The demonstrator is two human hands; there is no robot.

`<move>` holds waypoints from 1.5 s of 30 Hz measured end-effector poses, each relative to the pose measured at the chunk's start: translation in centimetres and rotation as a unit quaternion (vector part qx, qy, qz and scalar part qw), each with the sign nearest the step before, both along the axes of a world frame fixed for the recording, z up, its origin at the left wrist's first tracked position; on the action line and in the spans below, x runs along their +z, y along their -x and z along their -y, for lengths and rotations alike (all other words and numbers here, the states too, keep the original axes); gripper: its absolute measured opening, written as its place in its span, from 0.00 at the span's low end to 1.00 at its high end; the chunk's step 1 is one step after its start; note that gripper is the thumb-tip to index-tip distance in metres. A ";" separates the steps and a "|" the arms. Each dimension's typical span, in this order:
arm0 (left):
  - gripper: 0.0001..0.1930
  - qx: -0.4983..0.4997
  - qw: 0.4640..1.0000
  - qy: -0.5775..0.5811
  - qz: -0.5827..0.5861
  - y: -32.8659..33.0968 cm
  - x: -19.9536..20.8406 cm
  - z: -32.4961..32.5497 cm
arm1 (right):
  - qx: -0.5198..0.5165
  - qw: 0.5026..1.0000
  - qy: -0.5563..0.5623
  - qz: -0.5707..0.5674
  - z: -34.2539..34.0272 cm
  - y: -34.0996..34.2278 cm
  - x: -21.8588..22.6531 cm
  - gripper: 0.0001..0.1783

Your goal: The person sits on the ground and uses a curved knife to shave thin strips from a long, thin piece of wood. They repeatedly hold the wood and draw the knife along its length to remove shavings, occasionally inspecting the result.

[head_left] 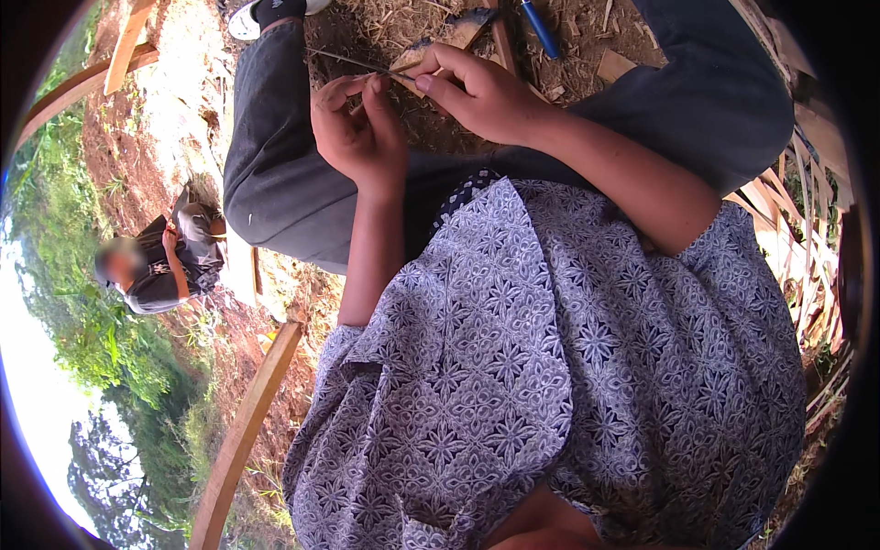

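Above my lap, my two hands are close together. The fingers of my right hand (481, 96) are closed round one end of a thin dark rod (353, 61), which slants up and away to the left. My left hand (362, 133) has its thumb and fingertips pinched near the same end, close to the right hand's fingers. What lies between the left fingertips is too small to make out. A pale wooden strip (410, 65) shows just beyond the fingers; whether a hand holds it, I cannot tell.
Wood shavings and a charred piece of wood (463, 35) lie beyond my hands, near a blue cylindrical tool (540, 29). Wooden posts (246, 431) stand at left, where another person (165, 266) sits outside. Cut strips (779, 238) are heaped at right.
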State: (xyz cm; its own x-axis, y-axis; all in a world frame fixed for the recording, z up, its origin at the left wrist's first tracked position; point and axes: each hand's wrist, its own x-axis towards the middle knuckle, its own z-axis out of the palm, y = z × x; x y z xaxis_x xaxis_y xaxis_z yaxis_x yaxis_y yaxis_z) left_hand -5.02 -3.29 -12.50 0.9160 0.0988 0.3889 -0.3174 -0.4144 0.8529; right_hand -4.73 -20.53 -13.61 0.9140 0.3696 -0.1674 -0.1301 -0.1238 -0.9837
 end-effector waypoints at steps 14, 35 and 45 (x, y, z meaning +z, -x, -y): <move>0.06 -0.004 1.000 0.003 0.014 0.2 0.1 -0.3 | -0.029 1.000 0.002 -0.009 0.0 0.6 1.4 0.15; 0.05 0.008 0.999 -0.029 0.019 0.5 0.2 -0.1 | -0.013 1.000 -0.017 -0.014 0.2 0.6 1.5 0.13; 0.05 -0.007 1.000 -0.026 0.010 0.3 0.6 -0.1 | -0.020 0.990 0.125 -0.064 1.6 0.4 -4.8 0.13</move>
